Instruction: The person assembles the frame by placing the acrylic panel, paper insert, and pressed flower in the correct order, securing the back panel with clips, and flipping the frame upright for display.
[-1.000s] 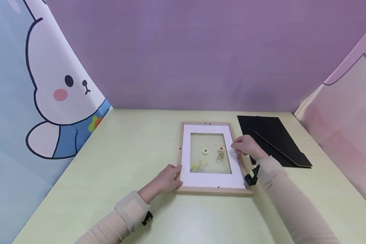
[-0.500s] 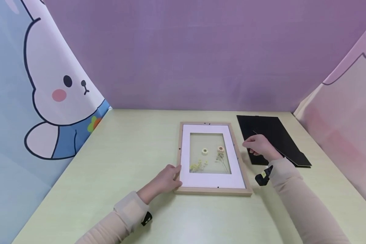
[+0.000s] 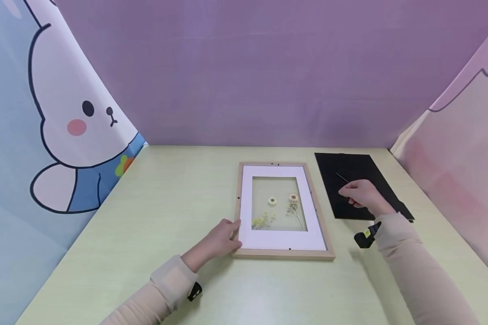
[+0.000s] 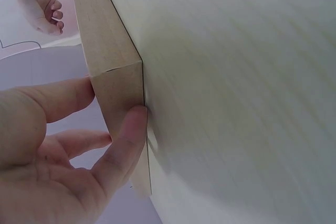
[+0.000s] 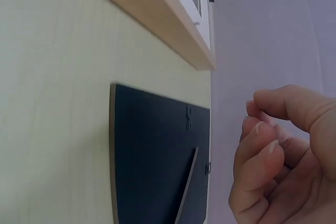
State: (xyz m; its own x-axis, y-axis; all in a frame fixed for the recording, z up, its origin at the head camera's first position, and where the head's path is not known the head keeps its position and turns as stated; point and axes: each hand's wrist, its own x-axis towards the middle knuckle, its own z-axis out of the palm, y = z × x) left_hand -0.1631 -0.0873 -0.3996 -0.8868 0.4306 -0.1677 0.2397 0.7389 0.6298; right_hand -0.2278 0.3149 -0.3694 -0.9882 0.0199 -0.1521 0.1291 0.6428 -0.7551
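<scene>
A light wood picture frame (image 3: 284,255) lies flat on the table, with a white mat and pressed flowers (image 3: 293,198) inside its window. At its lower left side, my left hand (image 3: 217,239) holds the rail. The left wrist view shows the thumb on the outer side of the rail and fingers at its top edge. My right hand (image 3: 362,195) hovers over a black backing board (image 3: 333,164), right of the frame. Its fingers are loosely curled, with nothing between thumb and fingertips in the right wrist view. The board's easel leg (image 5: 188,184) stands slightly raised, partly hidden by this hand in the head view.
The pale wood table (image 3: 179,189) extends left and in front of the frame. A purple backdrop (image 3: 244,72) rises behind it. Printed cloth panels, one with a rabbit (image 3: 81,90), flank both sides. Small dark tabs (image 3: 290,249) stand along the frame's inner edge.
My right hand has left the frame's right edge and moved rightward over the black backing board. The left hand stays on the frame, which has hardly shifted in view.
</scene>
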